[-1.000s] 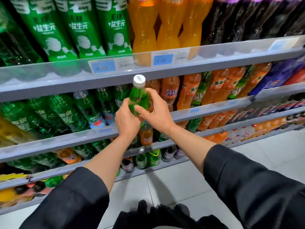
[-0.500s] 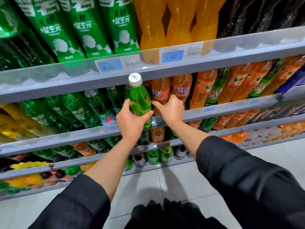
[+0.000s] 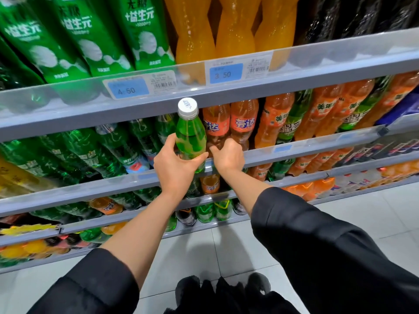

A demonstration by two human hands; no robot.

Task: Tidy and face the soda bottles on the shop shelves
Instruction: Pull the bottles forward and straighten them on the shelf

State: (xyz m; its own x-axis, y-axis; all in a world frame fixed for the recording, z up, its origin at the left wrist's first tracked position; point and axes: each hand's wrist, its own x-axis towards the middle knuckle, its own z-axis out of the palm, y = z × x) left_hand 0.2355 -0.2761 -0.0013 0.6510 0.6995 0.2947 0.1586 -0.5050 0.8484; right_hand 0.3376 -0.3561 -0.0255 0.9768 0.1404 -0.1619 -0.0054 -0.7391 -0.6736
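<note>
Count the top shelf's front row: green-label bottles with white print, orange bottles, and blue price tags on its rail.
green-label bottles: 3
orange bottles: 3
blue price tags: 2
Total: 8

Grey shelves [image 3: 294, 152] carry green soda bottles [image 3: 113, 148] left, orange bottles [image 3: 272, 123] right
</note>
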